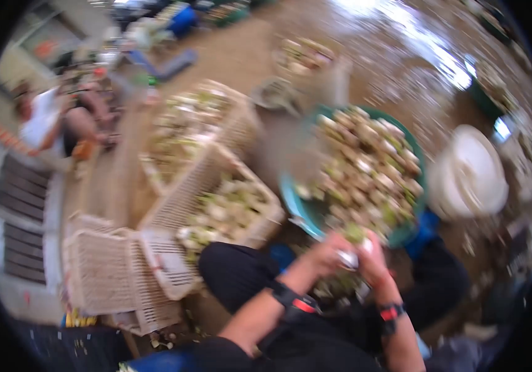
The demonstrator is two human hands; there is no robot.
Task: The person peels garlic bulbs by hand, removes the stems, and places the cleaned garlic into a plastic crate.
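My left hand (pixel 326 254) and my right hand (pixel 374 259) are close together over my lap, fingers closed around a pale vegetable with a green top (pixel 356 233). A shiny white patch shows between the hands, too blurred to name. Just beyond them stands a teal tub (pixel 419 146), heaped with brownish-white, green-tipped vegetables (pixel 365 164). To the left, a beige plastic crate (pixel 269 217) holds paler vegetables (pixel 228 209) that look peeled.
Another filled crate (pixel 241 115) adjoins the first, and stacked crates (pixel 101 270) stand at lower left. A white bucket (pixel 470 177) is right of the tub. Behind it, a container of vegetables (pixel 306 59) stands on wet floor (pixel 396 74). A person (pixel 46 118) sits at far left.
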